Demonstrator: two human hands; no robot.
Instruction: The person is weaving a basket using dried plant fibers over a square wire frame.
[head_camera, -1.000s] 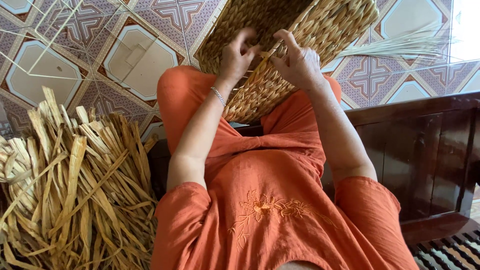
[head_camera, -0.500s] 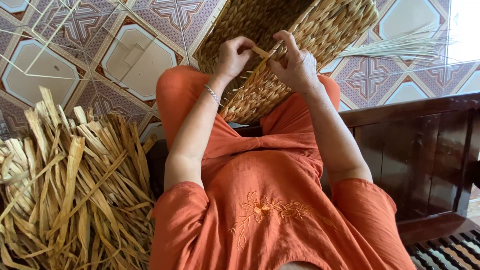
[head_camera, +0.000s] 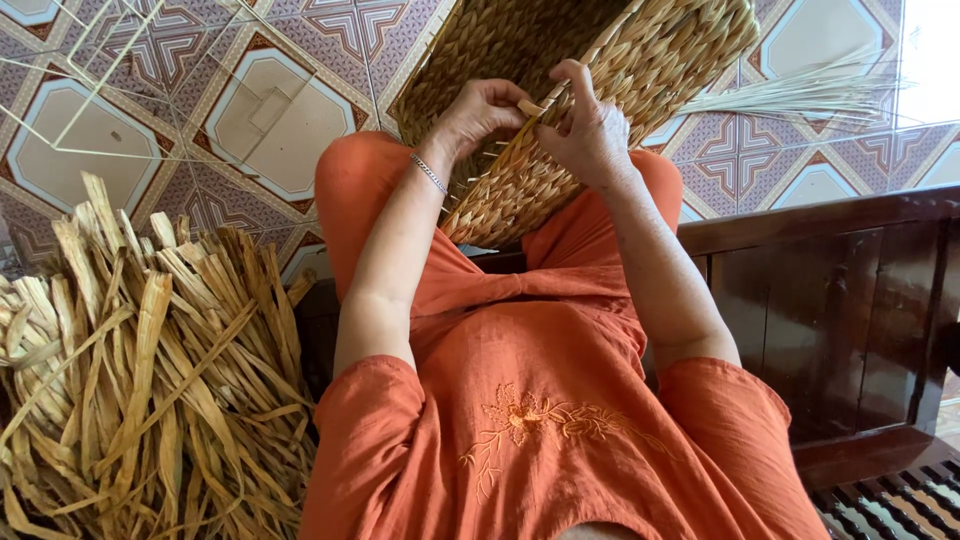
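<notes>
Woven basket (head_camera: 600, 60) gripped by both hands, nothing inside.

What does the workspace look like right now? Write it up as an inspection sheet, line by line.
Surface: patterned tile floor; the person sits on a dark wooden bench.
Job's things: woven basket resting tilted on the knees; one flat strand pinched at the weave.
Clutter: pile of dried straw strips at the person's left; bundle of thin pale stalks on the floor at the right.
Grippers: left hand and right hand both on the basket, fingers around the strand.
Cables: nothing seen.
Surroundings: thin wire frame lying on the floor.
</notes>
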